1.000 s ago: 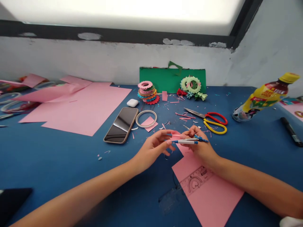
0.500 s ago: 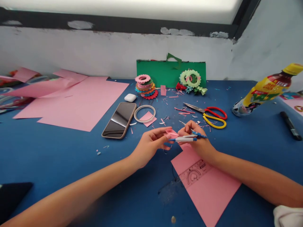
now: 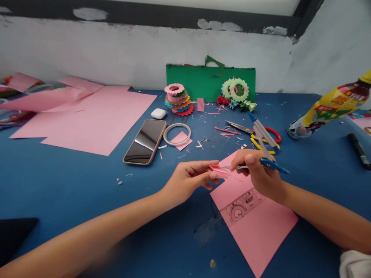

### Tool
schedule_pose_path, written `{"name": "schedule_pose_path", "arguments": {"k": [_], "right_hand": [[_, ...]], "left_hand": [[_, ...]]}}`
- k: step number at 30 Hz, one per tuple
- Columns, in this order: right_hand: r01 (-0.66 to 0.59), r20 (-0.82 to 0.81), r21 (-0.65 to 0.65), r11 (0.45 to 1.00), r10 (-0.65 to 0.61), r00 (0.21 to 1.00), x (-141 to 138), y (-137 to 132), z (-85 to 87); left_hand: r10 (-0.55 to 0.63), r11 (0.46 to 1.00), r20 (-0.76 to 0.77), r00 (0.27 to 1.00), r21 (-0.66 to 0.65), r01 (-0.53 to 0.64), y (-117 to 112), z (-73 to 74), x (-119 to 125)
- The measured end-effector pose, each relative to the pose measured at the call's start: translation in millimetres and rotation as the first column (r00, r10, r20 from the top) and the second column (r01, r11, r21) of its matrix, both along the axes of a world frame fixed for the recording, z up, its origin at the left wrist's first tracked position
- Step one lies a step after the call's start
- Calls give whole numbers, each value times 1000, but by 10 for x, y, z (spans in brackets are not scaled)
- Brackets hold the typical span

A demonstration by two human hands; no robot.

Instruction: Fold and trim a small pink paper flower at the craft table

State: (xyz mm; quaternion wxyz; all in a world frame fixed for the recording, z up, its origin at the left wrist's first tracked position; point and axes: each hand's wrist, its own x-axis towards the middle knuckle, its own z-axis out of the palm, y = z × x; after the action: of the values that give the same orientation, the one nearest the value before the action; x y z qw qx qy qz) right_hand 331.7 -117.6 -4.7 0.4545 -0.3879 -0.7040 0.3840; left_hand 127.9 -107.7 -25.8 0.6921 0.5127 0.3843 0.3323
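My left hand pinches a small folded pink paper piece just above the blue table. My right hand grips a blue and silver drawing compass, opened wide: one leg points at the folded paper, the other sticks up toward the scissors. Under both hands lies a pink paper sheet with a clear protractor ruler resting on it.
Red and yellow scissors lie behind my right hand. A phone, a tape ring, an earbud case, stacked paper rosettes, green card, large pink sheets, a tilted bottle, a black marker.
My right hand has swung the compass open, one leg now raised up and back. The pink piece stays pinched in my left hand. The view has tipped down slightly.
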Motion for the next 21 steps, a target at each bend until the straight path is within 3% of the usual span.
{"name": "schedule_pose_path", "arguments": {"k": [11,21], "right_hand": [[-118,250,262,958,51,967,-45,-52,113],[-127,280,367,922,20,960,-74,-47,115]], "left_hand": [[-22,999,-40,999,44,24,-63,-2,6],[-19,1000,2,1000,15,19,-72,2,18]]}}
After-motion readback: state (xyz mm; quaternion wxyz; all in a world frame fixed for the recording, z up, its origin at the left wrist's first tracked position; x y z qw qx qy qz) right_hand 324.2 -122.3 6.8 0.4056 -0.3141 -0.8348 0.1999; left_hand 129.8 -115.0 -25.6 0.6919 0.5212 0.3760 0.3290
